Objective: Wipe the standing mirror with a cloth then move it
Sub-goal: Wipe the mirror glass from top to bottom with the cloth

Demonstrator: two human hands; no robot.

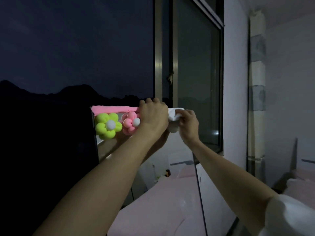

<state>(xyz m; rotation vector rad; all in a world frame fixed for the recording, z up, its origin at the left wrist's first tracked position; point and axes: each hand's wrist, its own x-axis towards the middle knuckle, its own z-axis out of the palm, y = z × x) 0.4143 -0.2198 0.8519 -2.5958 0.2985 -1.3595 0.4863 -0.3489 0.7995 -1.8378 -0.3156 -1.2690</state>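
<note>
No writing or labels are readable. At left, a yellow-green flower (107, 125) and a pink flower (130, 123) decorate the top of the standing mirror (179, 167), whose top edge your left hand (153, 116) grips with curled fingers. Just right, your right hand (187, 124) pinches a white cloth (173, 116) against the mirror's top right corner, before the dark window (196, 74).

Bare forearms; white sleeve (289, 217) on right arm

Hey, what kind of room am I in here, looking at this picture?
Most likely a bedroom at night. The standing mirror reflects what looks like a bed with pale pink bedding, a window shows dark sky and hills, and plush flowers decorate the mirror's top.
</note>
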